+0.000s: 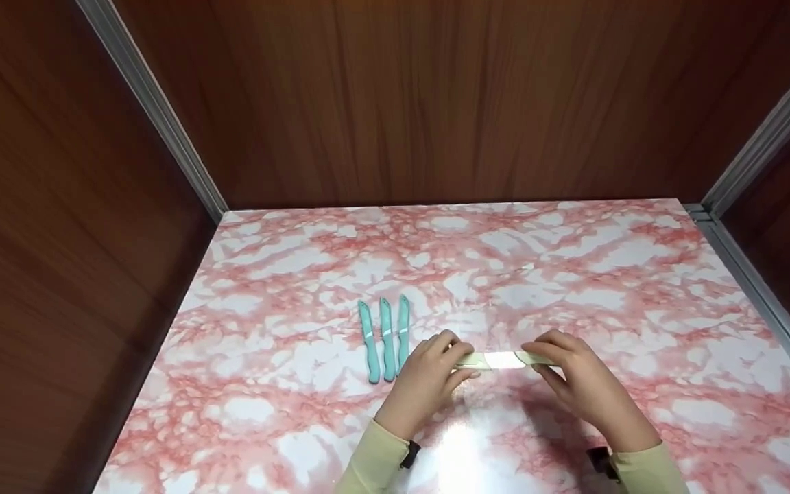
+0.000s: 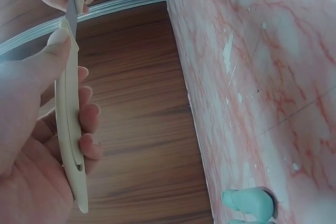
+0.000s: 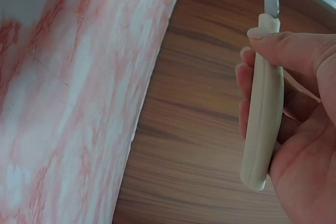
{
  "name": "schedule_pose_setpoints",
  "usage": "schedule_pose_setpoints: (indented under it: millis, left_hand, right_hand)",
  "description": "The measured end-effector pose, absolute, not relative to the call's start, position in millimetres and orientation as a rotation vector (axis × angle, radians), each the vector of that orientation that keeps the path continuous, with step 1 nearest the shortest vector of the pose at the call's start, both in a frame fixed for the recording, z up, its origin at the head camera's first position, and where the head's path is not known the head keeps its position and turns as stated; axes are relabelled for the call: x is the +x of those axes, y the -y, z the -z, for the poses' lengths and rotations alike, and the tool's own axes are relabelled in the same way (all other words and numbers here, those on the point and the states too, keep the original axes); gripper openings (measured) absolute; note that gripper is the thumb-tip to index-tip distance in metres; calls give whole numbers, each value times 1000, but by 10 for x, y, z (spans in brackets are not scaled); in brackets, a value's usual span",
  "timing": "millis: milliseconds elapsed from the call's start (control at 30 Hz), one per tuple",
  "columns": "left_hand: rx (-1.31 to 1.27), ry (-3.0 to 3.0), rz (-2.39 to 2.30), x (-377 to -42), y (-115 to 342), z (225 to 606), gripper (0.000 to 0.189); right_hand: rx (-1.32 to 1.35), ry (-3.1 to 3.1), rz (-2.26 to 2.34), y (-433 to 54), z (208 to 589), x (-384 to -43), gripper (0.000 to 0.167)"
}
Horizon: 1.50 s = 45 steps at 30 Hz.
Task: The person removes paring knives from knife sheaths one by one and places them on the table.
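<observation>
Between both hands a cream knife is stretched out sideways over the table, its bare blade (image 1: 503,360) bright in the middle. My left hand (image 1: 433,374) grips the cream sheath (image 2: 67,103), thumb along its upper end; a small slot shows near the sheath's far tip. The right hand (image 1: 577,370) holds the cream handle (image 3: 265,114), with the thumb pressed near the blade end. Part of the blade is out of the sheath, in line with it. To the left of my left hand, teal knives (image 1: 369,350) in their covers lie side by side on the table.
The table (image 1: 285,412) has a red and white marbled top. Brown wood-grain panels (image 1: 422,103) stand behind it and at both sides, with grey metal strips (image 1: 162,103) at the corners. A bright light reflection lies on the tabletop near the front.
</observation>
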<state>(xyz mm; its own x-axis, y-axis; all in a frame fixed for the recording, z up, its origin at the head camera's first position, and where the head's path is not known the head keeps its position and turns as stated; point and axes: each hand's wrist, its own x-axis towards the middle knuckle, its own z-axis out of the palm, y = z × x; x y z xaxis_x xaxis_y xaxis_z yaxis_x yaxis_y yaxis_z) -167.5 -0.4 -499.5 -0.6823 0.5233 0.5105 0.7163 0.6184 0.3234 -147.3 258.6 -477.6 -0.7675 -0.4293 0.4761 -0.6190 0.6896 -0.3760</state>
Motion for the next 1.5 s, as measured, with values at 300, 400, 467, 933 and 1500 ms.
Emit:
schedule_pose_setpoints:
  millis: [300, 400, 467, 933, 1500]
  left_hand:
    - [-985, 2484, 726, -1691, 24, 4995, 29]
    - [-982, 2479, 728, -1696, 35, 5000, 29]
    - [-983, 2475, 725, -1697, 37, 5002, 29]
    - [-994, 2434, 736, -1701, 54, 5024, 30]
    - [-984, 2455, 759, -1696, 57, 5031, 31]
  right_hand:
    - [837, 2528, -765, -2625, 4764, -1486, 40]
    - [822, 2524, -767, -2645, 4760, -1486, 40]
    - [816, 2525, -765, -2652, 4759, -1485, 40]
    - [787, 2550, -739, -2681, 4787, -1469, 41]
    - [824, 2488, -780, -2738, 4778, -1445, 48]
